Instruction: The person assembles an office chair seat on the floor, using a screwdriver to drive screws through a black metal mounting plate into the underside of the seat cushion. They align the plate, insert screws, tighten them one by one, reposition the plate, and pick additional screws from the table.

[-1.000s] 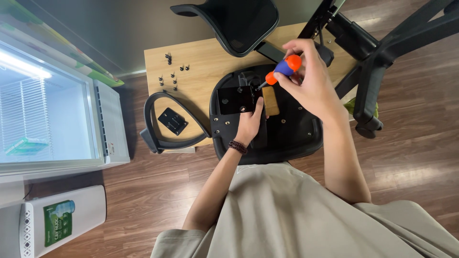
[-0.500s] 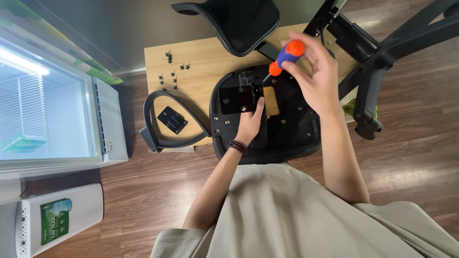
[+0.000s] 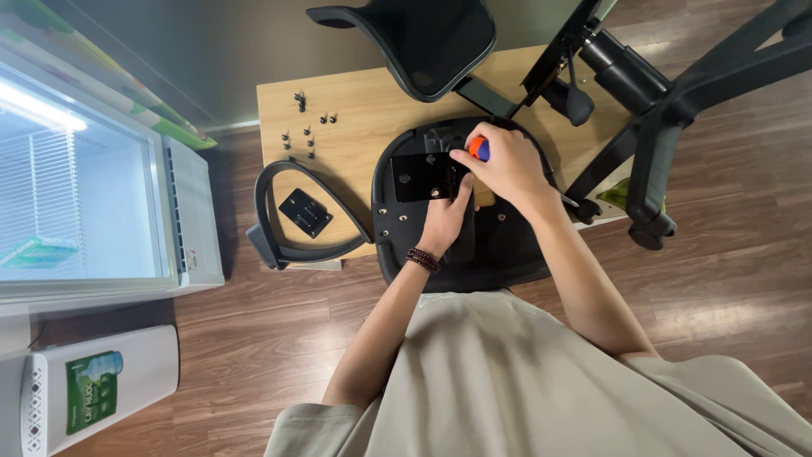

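I am looking down at a chair seat [image 3: 499, 245] lying upside down at the near edge of the wooden table [image 3: 355, 118], overhanging it toward me. My right hand [image 3: 506, 165] is wrapping fully closed around a screwdriver [image 3: 479, 149], of which only a bit of the orange and blue handle is showing above my fingers; I cannot see the tip. My left hand [image 3: 444, 216] is lying open and flat, its fingertips pressing on the near edge of the black metal plate [image 3: 423, 176] that is sitting on the seat's underside. I judge I am fastening this plate to the seat. Spare screws [image 3: 306, 135] are standing near the table's far left corner, and a curved armrest [image 3: 292, 216] is resting at the left near corner. Next, I think, the driver needs keeping upright and pressed down while the plate is being held from sliding.
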